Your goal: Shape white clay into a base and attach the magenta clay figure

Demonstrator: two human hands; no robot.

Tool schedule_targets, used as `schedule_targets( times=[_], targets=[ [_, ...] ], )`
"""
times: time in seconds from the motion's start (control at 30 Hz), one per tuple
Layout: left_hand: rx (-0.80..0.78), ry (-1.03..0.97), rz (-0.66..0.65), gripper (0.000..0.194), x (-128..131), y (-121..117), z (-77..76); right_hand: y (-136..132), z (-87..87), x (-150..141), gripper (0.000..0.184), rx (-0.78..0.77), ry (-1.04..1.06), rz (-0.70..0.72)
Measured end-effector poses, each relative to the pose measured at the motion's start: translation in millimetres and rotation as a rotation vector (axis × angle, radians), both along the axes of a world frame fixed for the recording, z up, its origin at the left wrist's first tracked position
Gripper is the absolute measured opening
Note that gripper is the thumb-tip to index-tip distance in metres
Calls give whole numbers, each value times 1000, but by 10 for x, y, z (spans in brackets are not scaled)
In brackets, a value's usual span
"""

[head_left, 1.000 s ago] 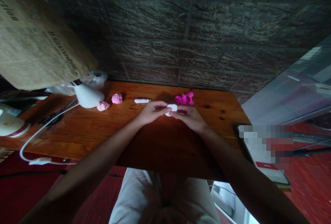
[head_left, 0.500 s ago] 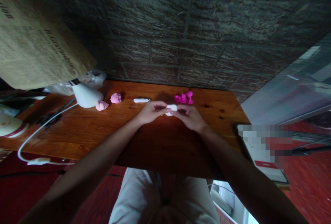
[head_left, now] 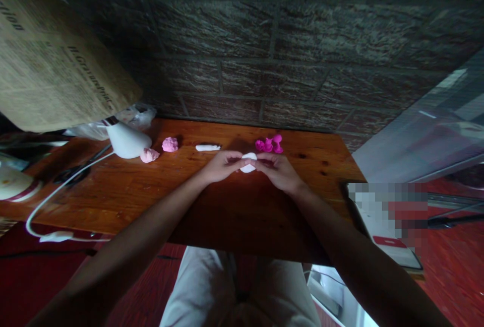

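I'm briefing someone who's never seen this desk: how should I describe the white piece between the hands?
Against the stone-patterned wall stands a wooden table. Over it, the left hand and right hand hold a small white piece between them. It is rounded and held, whereas the white stick to its left is longer and lies on the table.

Glossy wooden table (head_left: 302, 176), rough stone-like wall (head_left: 242, 80), matt printed-paper lampshade (head_left: 56, 65), smooth white piece (head_left: 248, 162)

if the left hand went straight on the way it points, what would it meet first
The white lump it pinches; beyond that, probably the right hand, though exact depth is unclear.
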State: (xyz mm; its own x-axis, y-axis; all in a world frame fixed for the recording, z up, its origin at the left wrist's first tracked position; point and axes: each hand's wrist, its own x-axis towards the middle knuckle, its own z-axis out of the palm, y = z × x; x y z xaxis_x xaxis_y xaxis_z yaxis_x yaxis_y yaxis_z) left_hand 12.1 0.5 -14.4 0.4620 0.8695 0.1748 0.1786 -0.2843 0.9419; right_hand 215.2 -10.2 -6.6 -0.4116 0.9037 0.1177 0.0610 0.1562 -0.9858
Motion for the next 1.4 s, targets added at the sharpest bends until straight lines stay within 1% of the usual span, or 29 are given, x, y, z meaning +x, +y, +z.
schedule_targets(
  times=[0.17,0.4,0.47,0.57,0.7,0.8,0.93,1.03,1.13,1.27,1.4],
  targets=[
    [3,12,-7,38,3,-13,15,-12,-2,-18,35,46,-13,-27],
    [-12,21,8,40,2,-24,35,-9,-7,-30,34,-54,71,-95],
    [-12,12,20,41,-4,-21,44,-13,1,-28,36,-79,89,-78],
    [-9,2,34,40,-11,-17,53,-28,16,-31,38,-85,105,-17],
    [30,-4,61,38,-13,-24,54,-49,10,-52,37,-109,108,29],
    [45,-3,77,38,-10,-33,62,-46,-17,-65,37,-113,114,18],
    [24,10,90,39,6,-33,71,-25,-40,-56,38,-71,53,-23],
    [0,5,79,42,20,-29,59,-12,-27,-32,37,-33,-6,-61],
    [-23,7,44,43,24,-29,43,-5,-8,-11,35,-10,-21,-96],
    [-32,17,-4,46,16,-37,44,-9,-13,-20,36,-24,9,-79],
    [-31,17,-5,47,4,-39,50,-20,-21,-54,37,-55,49,-63]
  ],
)
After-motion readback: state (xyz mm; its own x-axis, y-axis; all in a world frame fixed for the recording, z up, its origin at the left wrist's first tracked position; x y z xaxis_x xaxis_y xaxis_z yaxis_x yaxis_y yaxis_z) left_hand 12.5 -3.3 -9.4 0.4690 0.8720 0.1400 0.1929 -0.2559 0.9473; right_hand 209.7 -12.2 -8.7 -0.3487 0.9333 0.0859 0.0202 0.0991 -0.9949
